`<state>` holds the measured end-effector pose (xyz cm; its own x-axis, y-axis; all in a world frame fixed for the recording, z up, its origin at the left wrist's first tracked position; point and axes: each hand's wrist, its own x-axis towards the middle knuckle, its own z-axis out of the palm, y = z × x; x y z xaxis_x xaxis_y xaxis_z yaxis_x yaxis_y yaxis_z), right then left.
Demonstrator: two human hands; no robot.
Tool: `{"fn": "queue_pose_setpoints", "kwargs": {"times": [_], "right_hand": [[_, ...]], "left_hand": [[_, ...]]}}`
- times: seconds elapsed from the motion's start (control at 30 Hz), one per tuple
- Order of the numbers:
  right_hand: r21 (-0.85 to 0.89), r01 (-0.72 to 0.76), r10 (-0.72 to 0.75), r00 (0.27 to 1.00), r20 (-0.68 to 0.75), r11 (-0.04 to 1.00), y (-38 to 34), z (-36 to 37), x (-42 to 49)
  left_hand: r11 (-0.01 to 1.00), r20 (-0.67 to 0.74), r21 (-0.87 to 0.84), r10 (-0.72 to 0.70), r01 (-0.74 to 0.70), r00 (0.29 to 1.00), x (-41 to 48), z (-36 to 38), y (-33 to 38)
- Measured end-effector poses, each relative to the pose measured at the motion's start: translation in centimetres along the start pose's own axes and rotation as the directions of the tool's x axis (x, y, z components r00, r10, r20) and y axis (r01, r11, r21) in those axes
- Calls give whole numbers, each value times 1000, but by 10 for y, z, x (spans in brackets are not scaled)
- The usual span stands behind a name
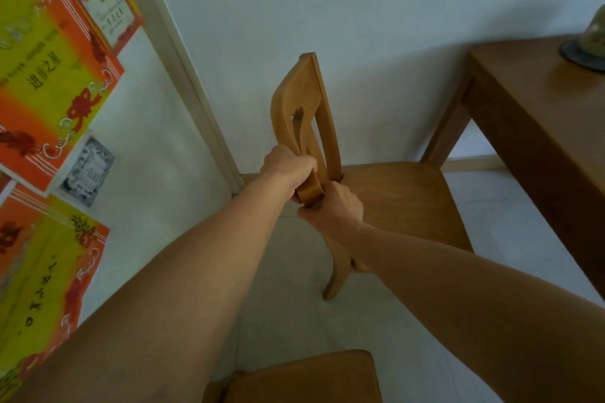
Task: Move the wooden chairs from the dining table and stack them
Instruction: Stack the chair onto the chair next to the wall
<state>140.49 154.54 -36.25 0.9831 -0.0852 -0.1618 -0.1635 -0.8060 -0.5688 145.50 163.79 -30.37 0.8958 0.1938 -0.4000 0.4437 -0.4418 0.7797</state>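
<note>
We note the dining table (530,114) at right by the wall (360,10). The wooden chair (393,199) stands just left of it. A second chair (304,376) shows at the lower edge. Our left hand (288,167) and right hand (334,206) both grip the first chair's backrest rail, side by side.

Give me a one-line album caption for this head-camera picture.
Left hand and right hand grip the backrest of a wooden chair beside the dining table.
</note>
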Motion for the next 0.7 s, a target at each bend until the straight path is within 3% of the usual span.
{"fn": "queue_pose_setpoints", "kwargs": {"times": [0.7], "right_hand": [[-17,190,-186,973,133,982,-138,115,-96]], "left_hand": [[998,-59,30,-56,58,997,-48,-172,-123]]}}
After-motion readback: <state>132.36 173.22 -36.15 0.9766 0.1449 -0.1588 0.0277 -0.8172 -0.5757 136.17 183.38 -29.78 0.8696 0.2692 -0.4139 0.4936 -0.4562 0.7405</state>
